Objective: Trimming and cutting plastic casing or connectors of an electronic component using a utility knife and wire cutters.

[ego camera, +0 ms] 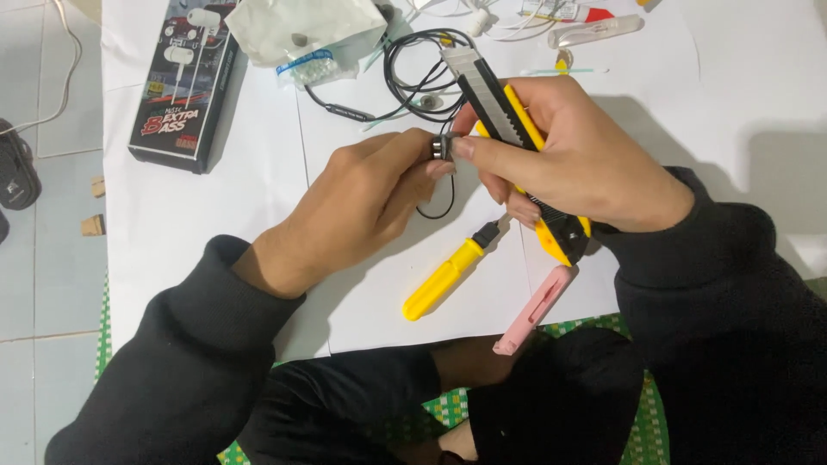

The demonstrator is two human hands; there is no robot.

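Observation:
My right hand (568, 159) grips a yellow and black utility knife (508, 120) with its blade extended toward the top of the view. My left hand (366, 202) pinches a small round metal earbud piece (441, 146) between its fingertips. The right thumb tip touches that same piece. A thin black cable (413, 73) loops from the earbud piece up across the white paper sheets (215, 241).
A black earphone box (185, 82) lies at upper left beside a crumpled clear bag (301, 30). A yellow-handled tool (448, 275) and a pink tool (534, 310) lie near my knees. Glue tubes (594, 30) sit at the top. Tiled floor lies left.

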